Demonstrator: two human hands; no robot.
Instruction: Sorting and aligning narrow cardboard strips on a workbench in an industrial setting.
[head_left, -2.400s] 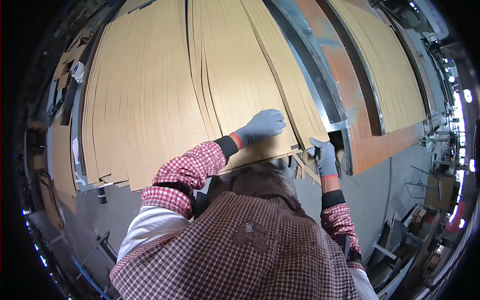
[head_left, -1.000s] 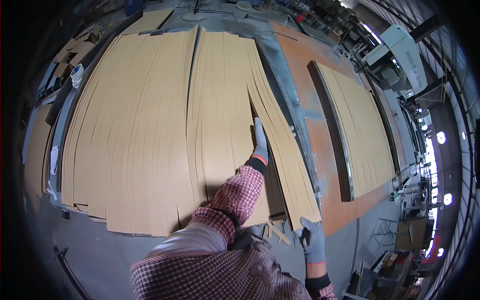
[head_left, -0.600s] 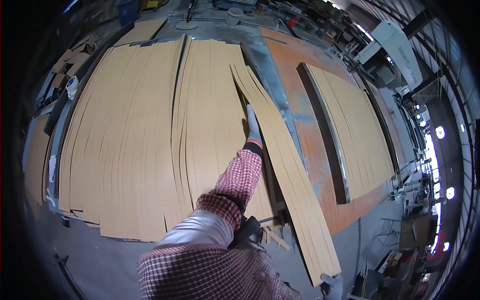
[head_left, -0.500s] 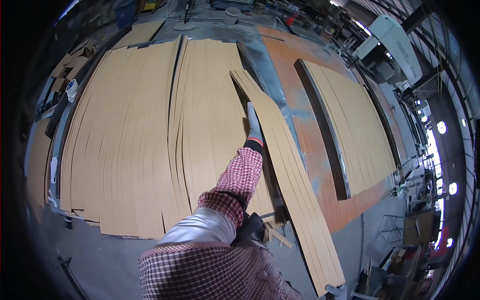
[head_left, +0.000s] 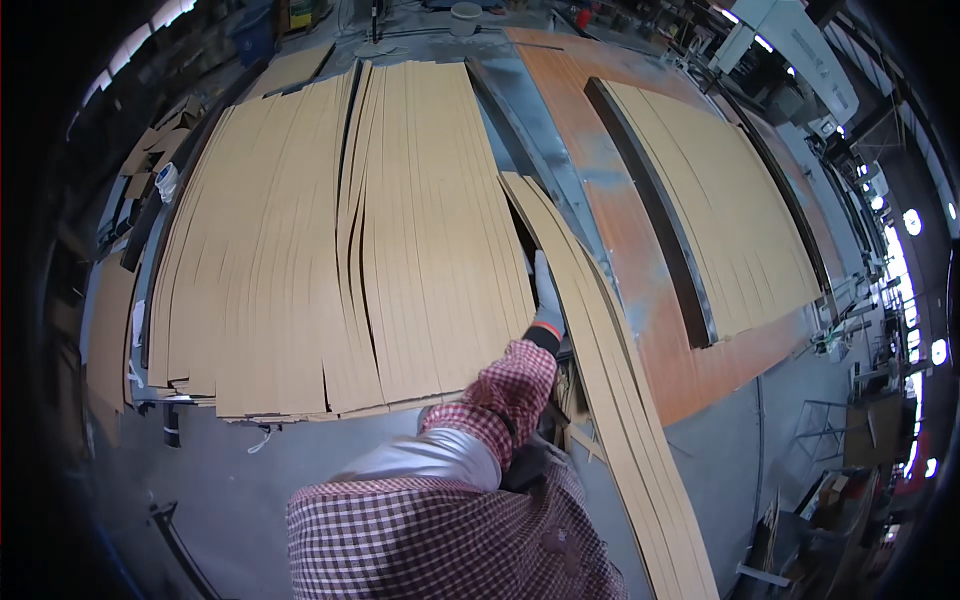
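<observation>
My left hand (head_left: 547, 292), in a pale grey glove with a red and black cuff, grips the left edge of a stack of long tan board strips (head_left: 605, 370). Its fingers are partly hidden at the edge of the strips. These strips run slantwise from the middle of the view down past the lower edge, and they fan apart slightly along their length. Left of them lies a wide layer of similar tan strips (head_left: 430, 220), side by side with a dark gap splitting it. My right hand is out of view.
Beyond the held strips an orange and grey board (head_left: 665, 370) lies flat, with another batch of tan strips (head_left: 730, 210) between dark metal rails (head_left: 650, 210). A white tub (head_left: 166, 180) stands at the far left. Offcuts (head_left: 585, 440) lie beside my left forearm.
The held strips and my left hand have shifted right and nearer, away from the wide layer. My right hand, earlier at the strips' near end, has left the view. The view has shifted too.
</observation>
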